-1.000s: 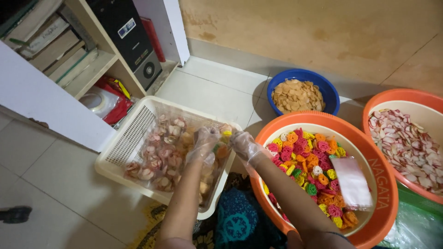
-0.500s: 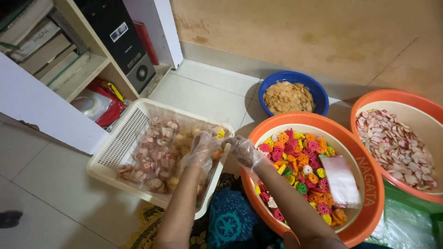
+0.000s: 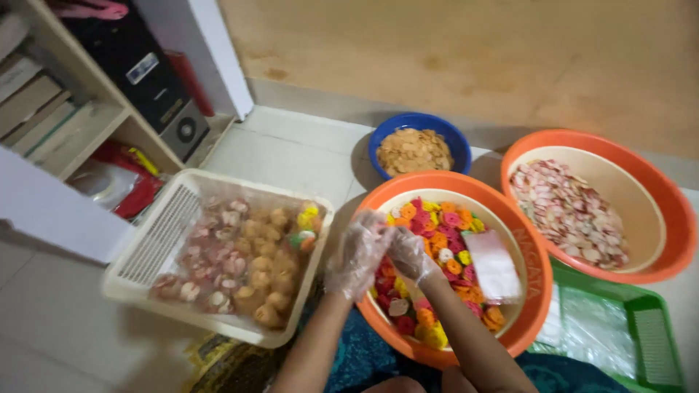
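Both my hands wear thin clear plastic gloves and meet over the near left rim of an orange basin (image 3: pixel 535 276). My left hand (image 3: pixel 355 256) hangs with its fingers curled down, touching my right hand (image 3: pixel 409 255), which is bunched beside it. Motion blur hides whether either hand holds anything. The basin holds a cream bowl of small red, orange, yellow and pink snack pieces (image 3: pixel 437 222), with a clear filled packet (image 3: pixel 494 266) lying on top. To the left, a cream plastic basket (image 3: pixel 218 182) holds several clear packets of snacks (image 3: pixel 240 255).
A blue bowl (image 3: pixel 453 138) of beige chips stands behind the basin. A second orange basin (image 3: pixel 670 211) with pink-white pieces is at the right, and a green tray (image 3: pixel 648 327) with plastic sheets lies below it. A shelf (image 3: pixel 73 124) with books and a black box is at the far left.
My left hand has left the basket and moved right to join my right hand at the basin's rim. The view has shifted slightly.
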